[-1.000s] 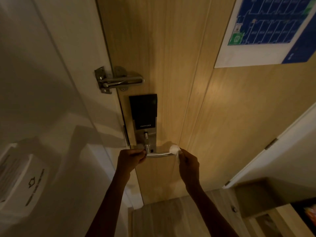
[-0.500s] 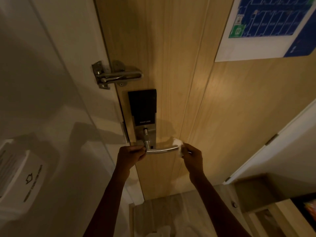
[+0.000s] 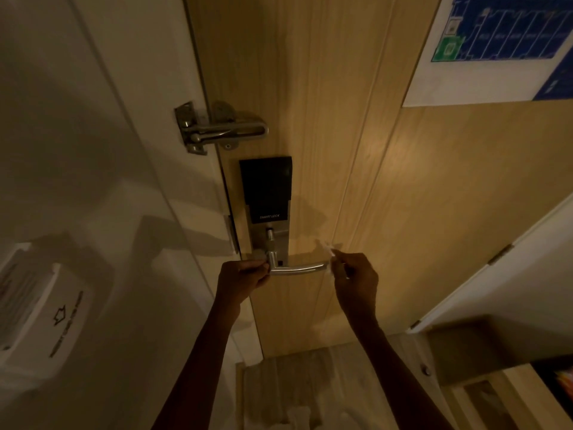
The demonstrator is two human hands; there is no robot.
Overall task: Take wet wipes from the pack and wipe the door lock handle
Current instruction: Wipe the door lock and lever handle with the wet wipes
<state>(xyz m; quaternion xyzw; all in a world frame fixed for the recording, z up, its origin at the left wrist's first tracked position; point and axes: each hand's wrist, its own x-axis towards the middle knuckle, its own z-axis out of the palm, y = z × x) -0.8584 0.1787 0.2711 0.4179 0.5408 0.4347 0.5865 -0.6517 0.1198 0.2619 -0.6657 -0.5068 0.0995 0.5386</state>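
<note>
Fingers of the right hand [image 3: 356, 279] pinch a small white wet wipe [image 3: 331, 259] at the free tip of the lever handle [image 3: 297, 269] on the wooden door [image 3: 325, 119]. Left hand [image 3: 240, 279] is curled shut at the lever's pivot under the smart lock [image 3: 267, 193]; what it grips, can't tell. Step: wiping, mid-task. Next likely: drag wipe along the lever toward the pivot.

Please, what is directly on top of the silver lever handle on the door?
Above the lever handle sits the metal plate with a small turn knob, then the black panel. The left hand covers the handle's pivot end.
</note>
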